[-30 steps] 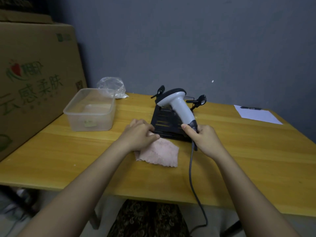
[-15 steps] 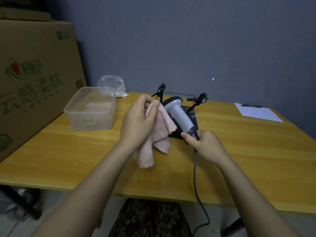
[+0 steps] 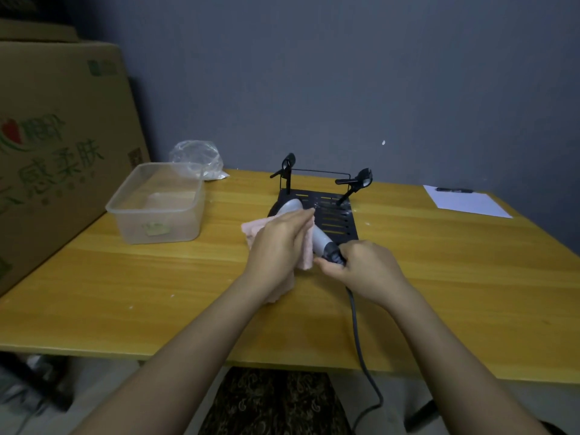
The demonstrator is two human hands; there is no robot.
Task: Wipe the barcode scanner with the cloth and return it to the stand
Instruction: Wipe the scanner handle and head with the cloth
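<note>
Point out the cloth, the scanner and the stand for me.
cloth (image 3: 252, 229): head view, pink corner left of the left hand.
scanner (image 3: 290, 206): head view, grey head above the fingers.
stand (image 3: 340, 222): head view, slotted black base plate.

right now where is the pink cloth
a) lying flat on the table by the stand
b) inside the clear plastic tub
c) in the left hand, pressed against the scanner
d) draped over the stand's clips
c: the left hand holds the pink cloth against the body of the scanner, while the right hand has its grip on the scanner's handle end.
</note>
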